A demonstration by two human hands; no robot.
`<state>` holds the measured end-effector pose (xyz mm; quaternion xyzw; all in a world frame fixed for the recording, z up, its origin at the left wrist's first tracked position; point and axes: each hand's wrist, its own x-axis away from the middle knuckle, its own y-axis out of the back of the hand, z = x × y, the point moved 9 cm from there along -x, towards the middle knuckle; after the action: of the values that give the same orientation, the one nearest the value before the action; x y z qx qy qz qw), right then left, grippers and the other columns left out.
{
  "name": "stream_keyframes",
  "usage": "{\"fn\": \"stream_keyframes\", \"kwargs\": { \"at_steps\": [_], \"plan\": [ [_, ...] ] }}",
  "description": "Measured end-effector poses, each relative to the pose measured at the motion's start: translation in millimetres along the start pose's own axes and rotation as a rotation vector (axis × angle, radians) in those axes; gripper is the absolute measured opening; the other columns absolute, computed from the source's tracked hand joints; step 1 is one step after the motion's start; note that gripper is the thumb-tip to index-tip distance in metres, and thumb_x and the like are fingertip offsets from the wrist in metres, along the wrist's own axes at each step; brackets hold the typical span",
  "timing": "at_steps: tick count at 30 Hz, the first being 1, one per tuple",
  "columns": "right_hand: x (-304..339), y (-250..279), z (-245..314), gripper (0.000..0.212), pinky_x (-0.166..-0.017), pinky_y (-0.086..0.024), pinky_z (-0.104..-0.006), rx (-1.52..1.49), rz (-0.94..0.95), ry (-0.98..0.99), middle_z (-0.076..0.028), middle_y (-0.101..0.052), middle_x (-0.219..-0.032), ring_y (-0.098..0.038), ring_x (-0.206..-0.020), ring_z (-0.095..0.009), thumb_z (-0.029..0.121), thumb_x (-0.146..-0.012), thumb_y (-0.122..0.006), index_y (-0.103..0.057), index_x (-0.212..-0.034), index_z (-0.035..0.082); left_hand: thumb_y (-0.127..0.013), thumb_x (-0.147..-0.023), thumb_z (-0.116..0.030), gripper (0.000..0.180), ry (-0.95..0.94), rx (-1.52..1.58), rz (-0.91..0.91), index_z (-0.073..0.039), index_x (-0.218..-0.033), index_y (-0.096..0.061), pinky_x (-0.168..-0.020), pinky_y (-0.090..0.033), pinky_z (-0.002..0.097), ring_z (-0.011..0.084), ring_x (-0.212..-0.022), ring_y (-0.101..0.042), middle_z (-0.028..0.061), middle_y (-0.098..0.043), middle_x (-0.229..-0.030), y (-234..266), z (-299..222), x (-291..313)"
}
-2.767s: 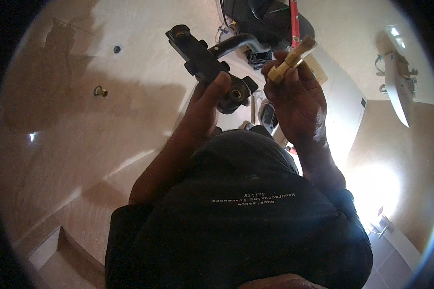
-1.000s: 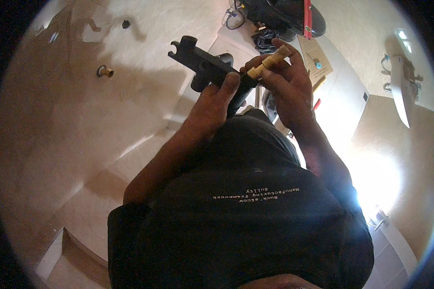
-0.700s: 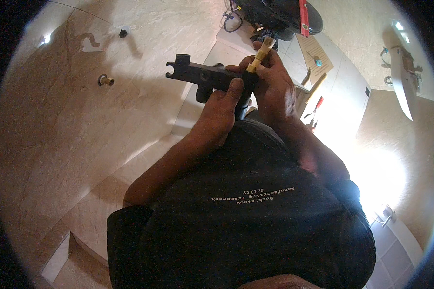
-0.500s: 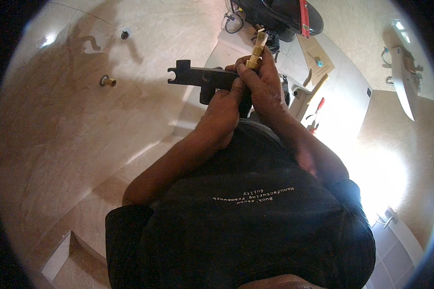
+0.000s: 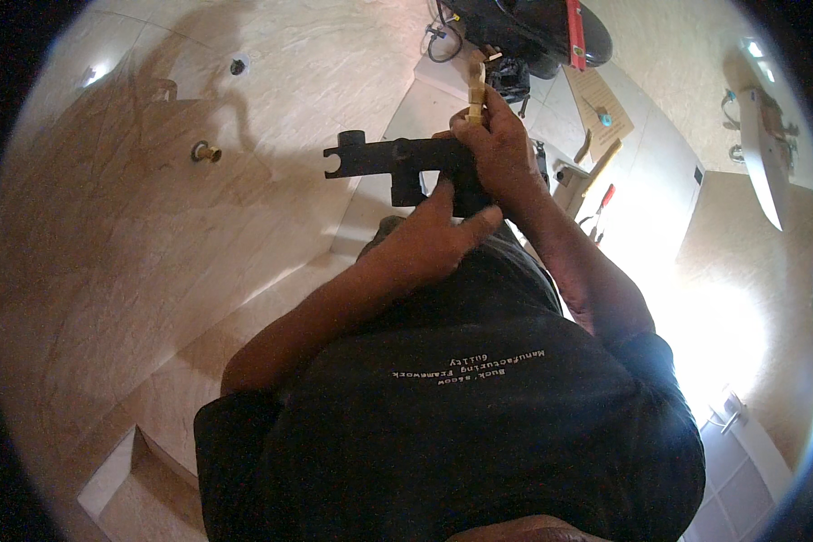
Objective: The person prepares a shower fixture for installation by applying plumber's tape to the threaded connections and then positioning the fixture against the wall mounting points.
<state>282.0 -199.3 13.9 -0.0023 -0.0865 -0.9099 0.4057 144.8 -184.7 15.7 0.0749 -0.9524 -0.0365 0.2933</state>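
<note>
A black shower mixer (image 5: 370,158), a bar with a C-shaped notch at its left end and stubs above and below, is held level in front of my chest. My right hand (image 5: 508,163) wraps its right end. Up from the fingers of that hand juts a brass fitting (image 5: 476,104) with pale tape or fibre near its tip. Below the mixer is my left hand (image 5: 429,237), its thumb and fingers spread apart at the underside. Whether those fingertips touch the mixer I cannot tell.
On the left wall are a brass pipe fitting (image 5: 206,153) and a dark outlet (image 5: 238,66). A black bag (image 5: 533,27) with a red spirit level (image 5: 574,32) lies ahead. Red-handled pliers (image 5: 605,200) lie at the right, and a white basin (image 5: 761,154) is farther right.
My left hand has loosened from the mixer and spread its fingers, moving down and right. The mixer has shifted slightly right, and the brass fitting has turned more upright in my right hand.
</note>
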Motion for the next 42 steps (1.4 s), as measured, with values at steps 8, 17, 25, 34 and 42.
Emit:
{"fn": "stream_keyframes", "kwargs": {
  "at_steps": [8,17,25,34,42],
  "plan": [
    [4,16,-15,0.032,-0.069,-0.049,-0.0273,-0.230,0.010,-0.354,-0.004,-0.060,-0.086,-0.059,-0.076,-0.013,0.019,-0.086,-0.063,-0.059,-0.113,0.004,-0.048,-0.104,-0.030,0.036,-0.347,0.428,0.051,-0.002,-0.104,-0.070,-0.088,-0.056,0.0427,0.0282,-0.100,-0.071,0.0218,-0.071,-0.104,59,-73,70],
    [24,-20,34,0.063,-0.080,-0.054,-0.0310,-0.402,0.330,-0.214,-0.005,-0.059,-0.093,-0.062,-0.083,-0.016,0.016,-0.091,-0.061,-0.039,-0.150,0.007,-0.049,-0.102,-0.034,0.046,-0.225,0.309,-0.020,-0.001,-0.134,-0.055,-0.077,-0.058,0.0369,0.0243,-0.085,-0.069,0.0156,-0.066,-0.123,111,-48,-18],
    [54,-40,44,0.078,-0.081,-0.055,-0.0320,-0.237,0.444,-0.165,-0.009,-0.058,-0.102,-0.064,-0.090,-0.018,0.017,-0.090,-0.059,-0.022,-0.158,0.009,-0.070,-0.093,-0.028,0.045,-0.495,0.663,0.269,0.001,-0.122,-0.052,-0.056,-0.049,0.0314,0.0186,-0.060,-0.060,0.0112,-0.064,-0.081,86,-21,-46],
    [57,-42,45,0.087,-0.083,-0.058,-0.0365,-0.265,0.382,-0.176,-0.017,-0.063,-0.113,-0.067,-0.098,-0.024,0.012,-0.089,-0.065,-0.012,-0.158,0.011,-0.075,-0.088,-0.015,0.039,-0.608,0.559,0.000,0.002,-0.121,-0.062,-0.067,-0.053,0.0270,0.0146,-0.078,-0.066,0.0092,-0.071,-0.095,84,-35,-13],
    [75,-27,29,0.036,-0.082,-0.050,-0.0358,0.146,0.205,-0.268,-0.015,-0.064,-0.106,-0.061,-0.092,-0.020,0.020,-0.096,-0.060,-0.054,-0.126,0.001,-0.072,-0.089,-0.008,0.034,-0.512,0.624,-0.075,0.001,-0.120,-0.063,-0.077,-0.058,0.0325,0.0196,-0.085,-0.070,0.0096,-0.071,-0.094,84,-16,-15]
  ]
}}
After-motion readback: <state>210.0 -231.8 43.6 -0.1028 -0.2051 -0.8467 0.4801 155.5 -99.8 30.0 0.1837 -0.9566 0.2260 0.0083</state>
